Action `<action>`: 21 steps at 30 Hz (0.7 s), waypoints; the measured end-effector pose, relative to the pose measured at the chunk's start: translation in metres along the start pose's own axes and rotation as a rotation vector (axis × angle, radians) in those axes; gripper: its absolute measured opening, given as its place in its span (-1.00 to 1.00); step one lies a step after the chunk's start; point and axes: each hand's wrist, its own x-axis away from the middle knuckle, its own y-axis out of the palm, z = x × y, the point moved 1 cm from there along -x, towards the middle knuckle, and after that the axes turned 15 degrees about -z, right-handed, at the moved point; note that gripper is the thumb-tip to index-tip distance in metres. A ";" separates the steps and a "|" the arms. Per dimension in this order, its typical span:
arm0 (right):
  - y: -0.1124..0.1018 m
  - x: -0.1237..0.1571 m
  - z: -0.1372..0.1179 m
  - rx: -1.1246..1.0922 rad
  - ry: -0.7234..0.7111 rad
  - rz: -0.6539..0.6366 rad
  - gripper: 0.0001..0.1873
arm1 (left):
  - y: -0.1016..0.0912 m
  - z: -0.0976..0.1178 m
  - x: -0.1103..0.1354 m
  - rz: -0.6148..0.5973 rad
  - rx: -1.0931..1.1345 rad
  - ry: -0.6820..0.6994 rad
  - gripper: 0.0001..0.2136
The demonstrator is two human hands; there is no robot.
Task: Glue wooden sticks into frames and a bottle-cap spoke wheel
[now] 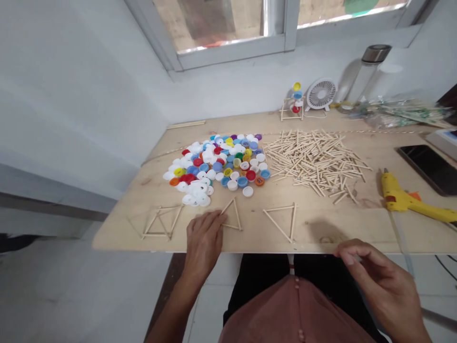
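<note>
Nearer than the middle stick triangle [237, 214] and well to its right, the right hand [383, 281] is held by the front edge of the worktop [250, 243], loosely curled, with thumb and fingertips brought close together; whether anything is pinched there cannot be told. The left hand [205, 238] is set against the middle triangle's left corner, its fingers bent and bunched. That corner is covered by the fingertips, so whether it is gripped or merely touched cannot be made out. The triangle itself is laid on the worktop, just right of the left hand. To its right a second triangle [293, 223] is placed, and to its left a stick frame [175, 222], whose overlapping sticks are hard to sort apart. Just beyond the middle triangle, a heap of bottle caps [217, 166] is spread; the marks on some are too small to be read. Beyond it to the right, short sticks [314, 159] are piled. Far to its right, a yellow glue gun [400, 197] is cut off by the edge of view. Far beyond it, to the right, a small white fan [321, 94] is stood.
</note>
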 end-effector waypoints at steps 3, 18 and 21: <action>0.002 0.002 0.010 0.017 0.028 0.004 -0.87 | -0.005 0.002 -0.003 0.023 -0.008 0.011 -0.73; 0.002 -0.001 0.003 -0.007 0.008 0.033 -0.85 | -0.010 0.051 -0.085 -0.106 -0.073 0.082 -0.80; 0.002 0.001 0.007 -0.011 0.021 0.016 -0.86 | -0.008 0.049 -0.097 -0.121 -0.111 0.086 -0.77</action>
